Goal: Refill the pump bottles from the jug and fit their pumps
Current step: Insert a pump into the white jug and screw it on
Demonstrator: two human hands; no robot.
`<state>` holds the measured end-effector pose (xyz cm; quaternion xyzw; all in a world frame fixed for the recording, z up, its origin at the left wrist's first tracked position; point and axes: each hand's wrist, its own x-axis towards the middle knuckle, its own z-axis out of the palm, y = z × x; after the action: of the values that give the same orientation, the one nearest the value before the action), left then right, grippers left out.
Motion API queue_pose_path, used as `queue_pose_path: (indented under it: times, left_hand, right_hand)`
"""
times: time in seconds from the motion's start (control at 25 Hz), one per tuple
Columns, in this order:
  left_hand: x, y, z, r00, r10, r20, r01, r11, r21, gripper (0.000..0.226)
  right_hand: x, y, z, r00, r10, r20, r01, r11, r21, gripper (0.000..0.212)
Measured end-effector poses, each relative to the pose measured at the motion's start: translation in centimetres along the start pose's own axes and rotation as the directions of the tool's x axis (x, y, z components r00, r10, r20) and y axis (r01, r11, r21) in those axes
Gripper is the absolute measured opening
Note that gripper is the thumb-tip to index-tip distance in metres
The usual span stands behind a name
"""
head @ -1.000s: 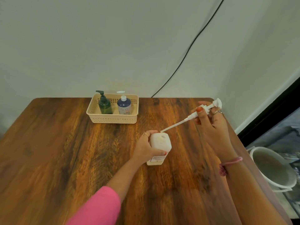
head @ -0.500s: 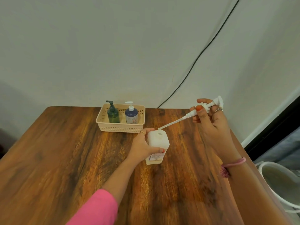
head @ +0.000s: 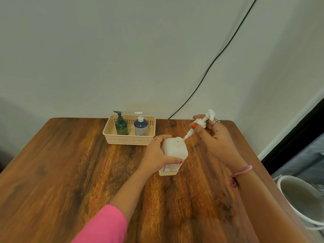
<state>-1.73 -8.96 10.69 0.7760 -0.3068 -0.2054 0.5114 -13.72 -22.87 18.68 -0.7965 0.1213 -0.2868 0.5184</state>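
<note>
At centre frame the left hand [head: 156, 155] wraps round the white bottle [head: 172, 155], steadying it upright on the table [head: 70, 172]. Just right of it, the right hand [head: 213, 137] pinches the pump [head: 201, 122], tube tip at the bottle's mouth. Best to keep the tube in line with the hole, lower it straight, then twist the collar down. At upper centre, 2 pumped bottles stand in the basket [head: 128, 141].

Soft, even indoor light, wide-angle view.
Slight motion blur on the right hand [head: 216, 137]; edges bow outward.
</note>
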Motion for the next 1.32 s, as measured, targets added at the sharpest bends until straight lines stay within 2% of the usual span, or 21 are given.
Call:
queue_pose_path:
  times: [0.12,0.32,0.48,0.56,0.68,0.8,0.92,1.08,1.16,1.2,1.32]
  left_hand:
    - [-0.2,1.2,-0.1,1.0,0.025,-0.007,-0.025,1.0,0.0,0.077]
    - [-0.7,2.7,-0.6,0.995,0.098,-0.015,-0.098,0.995,-0.033,0.078]
    - [-0.9,3.9,-0.9,0.989,0.138,-0.045,-0.14,0.989,-0.055,0.077]
    - [-0.8,4.2,-0.9,0.988,0.139,-0.059,-0.143,0.988,-0.062,0.077]
    - [-0.7,4.5,-0.9,0.989,0.134,-0.066,-0.138,0.988,-0.062,0.081]
    - [-0.6,4.8,-0.8,0.988,0.151,-0.041,-0.152,0.987,-0.043,0.08]
    - [-0.4,4.9,-0.7,0.989,0.143,-0.036,-0.144,0.988,-0.045,0.082]
    - [-0.1,5.1,-0.6,0.989,0.142,-0.037,-0.143,0.989,-0.033,0.087]
    - [0.0,5.3,-0.5,0.989,0.146,-0.034,-0.147,0.989,-0.026,0.087]
    - [0.0,5.4,-0.5,0.989,0.146,-0.034,-0.147,0.989,-0.025,0.086]
    - [0.0,5.7,-0.7,0.989,0.147,-0.033,-0.149,0.988,-0.044,0.081]
  right_hand:
    - [0.2,0.0,0.8,0.997,-0.008,0.07,0.013,0.998,-0.061,0.025]
    - [0.4,0.4,1.1,0.986,0.065,0.151,-0.052,0.995,-0.091,0.039]
    - [0.5,0.2,0.8,0.988,0.071,0.134,-0.063,0.996,-0.064,0.032]
    - [0.7,-0.1,0.3,0.987,0.067,0.148,-0.058,0.996,-0.067,0.038]
    - [1.1,-0.8,-1.1,0.953,0.07,0.294,-0.058,0.997,-0.05,0.047]
    - [1.4,-1.2,-2.1,0.92,0.068,0.386,-0.086,0.996,0.029,0.043]
    - [1.6,-1.2,-1.9,0.947,0.058,0.315,-0.071,0.997,0.03,0.039]
    - [1.6,-0.9,-0.8,0.995,0.041,0.095,-0.04,0.999,-0.012,0.049]
    - [1.7,-0.7,-0.8,0.996,0.062,0.059,-0.06,0.998,-0.026,0.053]
    - [1.8,-0.6,-1.1,0.992,0.078,0.096,-0.076,0.997,-0.027,0.053]
    - [1.8,-0.6,-2.4,0.941,0.077,0.331,-0.091,0.996,0.027,0.052]
